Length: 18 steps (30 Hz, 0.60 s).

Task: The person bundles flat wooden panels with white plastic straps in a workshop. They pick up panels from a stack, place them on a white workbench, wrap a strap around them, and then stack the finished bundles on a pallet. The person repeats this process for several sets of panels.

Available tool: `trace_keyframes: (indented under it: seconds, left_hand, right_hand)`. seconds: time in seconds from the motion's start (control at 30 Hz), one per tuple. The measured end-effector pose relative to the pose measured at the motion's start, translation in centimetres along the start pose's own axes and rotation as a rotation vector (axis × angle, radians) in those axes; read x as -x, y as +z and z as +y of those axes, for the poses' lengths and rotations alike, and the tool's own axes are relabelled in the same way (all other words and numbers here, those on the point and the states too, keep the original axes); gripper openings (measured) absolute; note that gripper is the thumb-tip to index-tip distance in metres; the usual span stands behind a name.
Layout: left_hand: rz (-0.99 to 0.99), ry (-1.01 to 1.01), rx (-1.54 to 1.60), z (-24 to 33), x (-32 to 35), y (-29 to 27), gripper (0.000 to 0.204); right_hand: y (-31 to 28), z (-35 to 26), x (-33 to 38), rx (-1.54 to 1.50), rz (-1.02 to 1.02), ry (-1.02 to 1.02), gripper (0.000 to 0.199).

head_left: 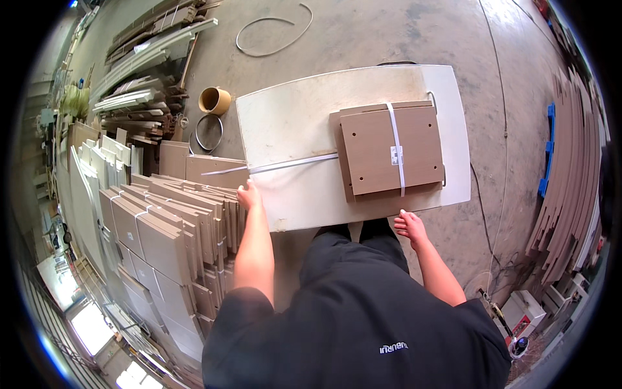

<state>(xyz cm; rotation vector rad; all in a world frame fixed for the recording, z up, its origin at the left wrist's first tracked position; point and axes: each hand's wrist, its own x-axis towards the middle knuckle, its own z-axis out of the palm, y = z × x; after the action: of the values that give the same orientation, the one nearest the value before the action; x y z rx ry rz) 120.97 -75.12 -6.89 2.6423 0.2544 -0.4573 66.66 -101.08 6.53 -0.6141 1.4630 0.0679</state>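
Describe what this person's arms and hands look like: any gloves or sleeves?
No gloves: the left hand and right hand are both bare, as are the forearms. Short black sleeves end above the elbows, part of a black top with a small pale marking.

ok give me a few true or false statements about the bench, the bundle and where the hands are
1. A white strap runs around the bundle of brown panels. True.
2. The bundle lies on the floor beside the white worktop. False: it lies on the worktop, toward its right end.
3. The left hand is at the worktop's left front edge, beside the stacked brown panels. True.
4. The right hand grips the bundle. False: it is at the worktop's near edge, apart from the bundle and holding nothing.
5. A loose white strap lies across the worktop from the bundle toward the left. True.
6. The cardboard tube stands on the worktop. False: it is on the floor, left of it.
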Motion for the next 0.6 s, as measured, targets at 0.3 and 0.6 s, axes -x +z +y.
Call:
trace_keyframes:
  seconds: [0.3,0.6]
  left_hand:
    - [-0.186,-0.197,1.103,0.0,-6.7,1.1,0.039]
    - [0.236,1.217,0.153,21.1,15.6,-15.3,0.016]
  right_hand:
    - [3.4,-5.4,3.0,0.151,-0.09,-0.252,0.028]
    - [11.9,-18.1,11.1,0.716,0.159,-1.488,0.03]
